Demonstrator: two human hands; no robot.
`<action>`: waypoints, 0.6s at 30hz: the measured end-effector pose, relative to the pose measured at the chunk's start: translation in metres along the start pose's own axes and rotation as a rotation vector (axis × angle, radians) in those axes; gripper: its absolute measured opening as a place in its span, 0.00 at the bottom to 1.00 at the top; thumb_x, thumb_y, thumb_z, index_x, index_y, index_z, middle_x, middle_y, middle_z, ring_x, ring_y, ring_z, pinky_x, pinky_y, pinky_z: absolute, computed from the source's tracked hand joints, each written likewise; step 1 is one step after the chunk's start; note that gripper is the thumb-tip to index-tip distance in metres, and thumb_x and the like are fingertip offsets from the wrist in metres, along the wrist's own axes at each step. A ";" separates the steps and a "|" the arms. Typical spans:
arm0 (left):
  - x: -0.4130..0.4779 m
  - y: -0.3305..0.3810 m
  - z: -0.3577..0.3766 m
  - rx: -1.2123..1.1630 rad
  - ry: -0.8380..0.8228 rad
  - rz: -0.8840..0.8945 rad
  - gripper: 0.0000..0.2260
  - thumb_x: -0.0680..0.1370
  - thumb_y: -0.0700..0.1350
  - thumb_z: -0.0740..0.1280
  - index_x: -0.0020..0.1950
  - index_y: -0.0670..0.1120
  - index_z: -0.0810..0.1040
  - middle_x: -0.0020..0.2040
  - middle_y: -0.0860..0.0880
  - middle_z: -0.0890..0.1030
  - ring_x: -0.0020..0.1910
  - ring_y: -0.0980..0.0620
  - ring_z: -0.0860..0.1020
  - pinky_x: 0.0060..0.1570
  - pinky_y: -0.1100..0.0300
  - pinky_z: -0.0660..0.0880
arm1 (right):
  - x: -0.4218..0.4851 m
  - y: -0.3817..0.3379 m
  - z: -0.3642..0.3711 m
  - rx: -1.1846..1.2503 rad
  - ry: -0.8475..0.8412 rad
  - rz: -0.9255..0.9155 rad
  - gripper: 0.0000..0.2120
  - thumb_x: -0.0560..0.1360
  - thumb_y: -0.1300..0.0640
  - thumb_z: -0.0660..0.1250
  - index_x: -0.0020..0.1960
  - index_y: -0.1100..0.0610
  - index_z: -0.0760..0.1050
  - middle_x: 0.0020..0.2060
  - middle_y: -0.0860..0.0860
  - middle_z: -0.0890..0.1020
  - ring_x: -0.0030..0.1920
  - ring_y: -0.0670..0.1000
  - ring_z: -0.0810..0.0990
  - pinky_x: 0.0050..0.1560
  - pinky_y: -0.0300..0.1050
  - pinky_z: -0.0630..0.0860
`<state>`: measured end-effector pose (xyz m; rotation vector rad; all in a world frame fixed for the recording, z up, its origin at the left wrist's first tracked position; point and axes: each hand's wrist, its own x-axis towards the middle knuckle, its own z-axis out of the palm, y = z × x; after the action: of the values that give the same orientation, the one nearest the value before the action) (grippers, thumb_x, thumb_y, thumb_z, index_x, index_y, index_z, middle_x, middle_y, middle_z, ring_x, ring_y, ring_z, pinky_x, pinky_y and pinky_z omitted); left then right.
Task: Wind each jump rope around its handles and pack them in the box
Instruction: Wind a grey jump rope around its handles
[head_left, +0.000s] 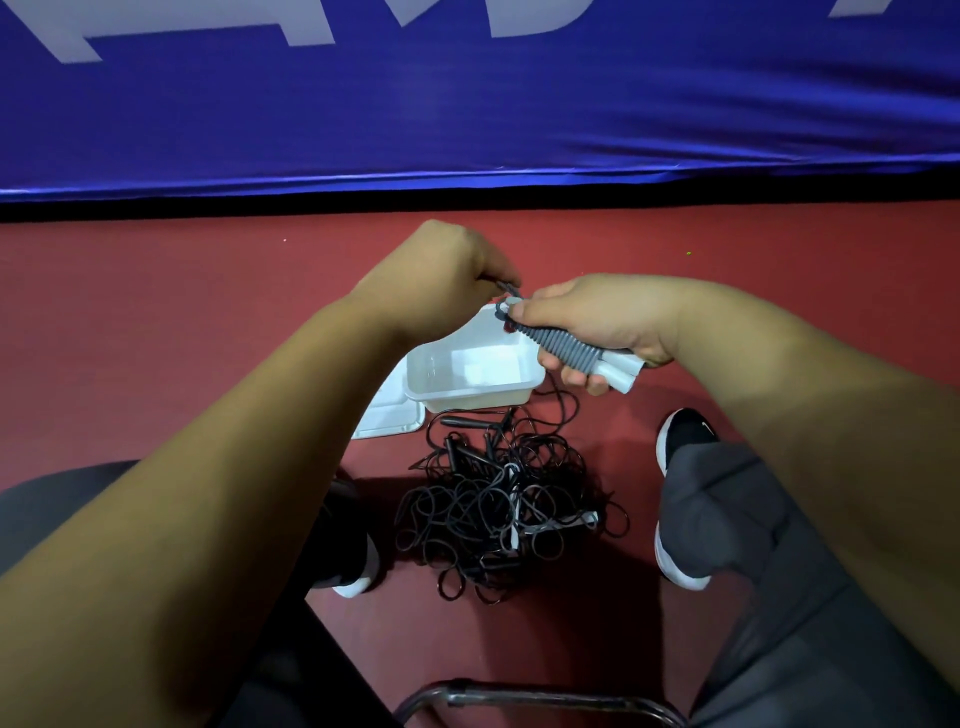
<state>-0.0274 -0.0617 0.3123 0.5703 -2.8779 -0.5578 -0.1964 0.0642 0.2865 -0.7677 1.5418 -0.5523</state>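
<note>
In the head view, our right hand (597, 325) was curled round 1 jump rope (563, 347), its grey cord coiled on the white handles (621, 373), held above the white box (470, 396) on the floor. Our left hand (441, 280) pinched the cord's loose end. We judged that if that pinch slipped, the coils could spring loose. The tangled pile of black ropes (504, 509) near our feet risked knotting when pulled.

I see dim, warm light; dark shadows pool on the floor (571, 623) below the fingers (553, 359). Beyond them the banner (467, 130) bows, wide-angle, slightly soft.
</note>
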 end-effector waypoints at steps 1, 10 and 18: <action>0.000 0.001 0.000 0.011 -0.016 0.007 0.11 0.80 0.45 0.68 0.58 0.50 0.88 0.52 0.51 0.87 0.51 0.52 0.83 0.51 0.60 0.75 | 0.002 0.001 -0.001 -0.006 0.038 -0.010 0.17 0.84 0.41 0.67 0.63 0.53 0.76 0.41 0.58 0.78 0.29 0.55 0.76 0.28 0.43 0.73; -0.003 0.009 0.003 -0.098 0.004 -0.234 0.07 0.82 0.46 0.68 0.52 0.46 0.85 0.43 0.46 0.85 0.44 0.43 0.81 0.45 0.48 0.77 | 0.008 -0.001 -0.009 0.079 0.229 -0.099 0.16 0.85 0.43 0.65 0.66 0.53 0.75 0.43 0.57 0.81 0.30 0.54 0.81 0.33 0.47 0.79; -0.009 0.006 0.010 -0.625 -0.033 -0.513 0.09 0.83 0.46 0.70 0.49 0.42 0.76 0.38 0.42 0.85 0.36 0.48 0.86 0.39 0.50 0.83 | 0.007 -0.005 0.005 0.306 0.265 -0.198 0.16 0.86 0.43 0.64 0.69 0.49 0.76 0.46 0.55 0.83 0.36 0.51 0.84 0.38 0.51 0.83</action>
<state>-0.0229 -0.0500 0.3046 1.1701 -2.3514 -1.4644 -0.1914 0.0561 0.2843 -0.6310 1.5802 -1.0457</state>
